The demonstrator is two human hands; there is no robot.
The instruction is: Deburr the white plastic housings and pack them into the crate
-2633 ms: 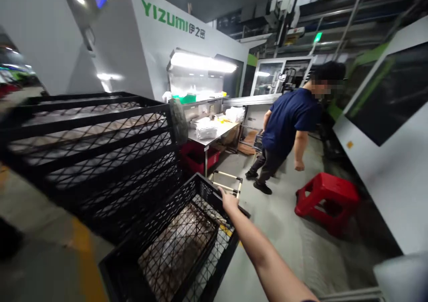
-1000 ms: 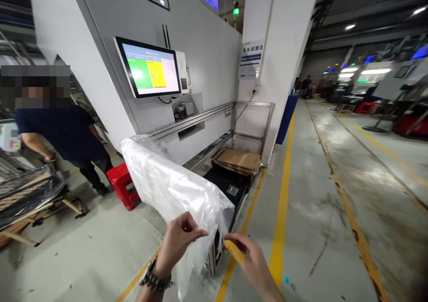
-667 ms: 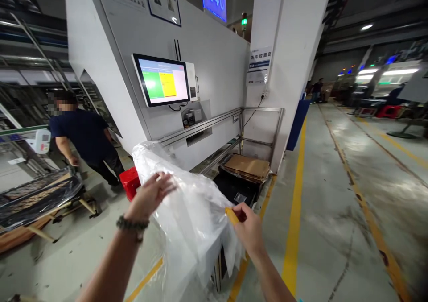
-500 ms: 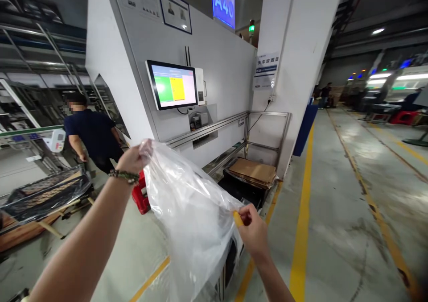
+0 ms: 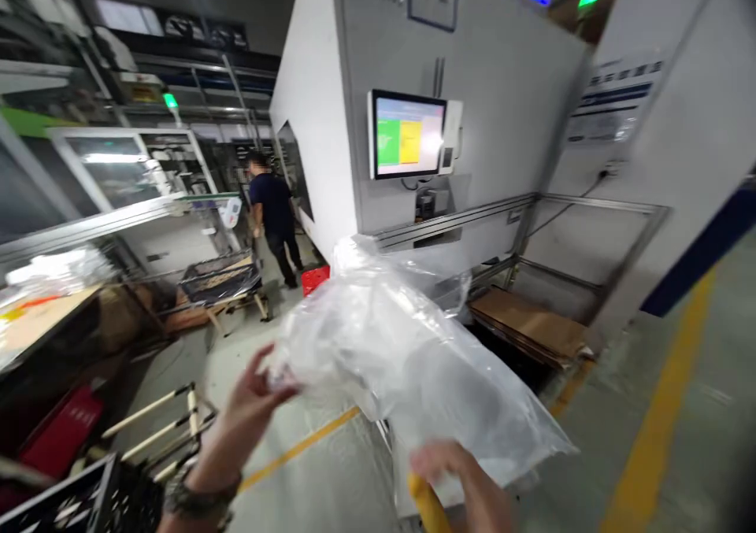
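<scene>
A large clear plastic bag (image 5: 407,344) billows in front of me, crumpled at its top and spread toward the lower right. My left hand (image 5: 253,399) is at the bag's left edge, thumb and fingers apart, with a wristband on the wrist. Below the bag's lower part is my right hand (image 5: 464,478), smeared by motion. Something yellow covers one of its fingers, and whether it grips the plastic cannot be made out. What stands under the bag is mostly hidden.
Behind the bag, a white machine housing carries a screen (image 5: 409,137) above a metal rail. Flat cardboard (image 5: 531,320) is stacked at right. A person (image 5: 275,210) stands at the back left. A pipe frame (image 5: 165,431) and a black crate (image 5: 88,494) are at lower left.
My view has swung left. The bag, earlier stretched between both hands, now billows loosely. My left hand has come down off its top corner, and my right hand has moved lower.
</scene>
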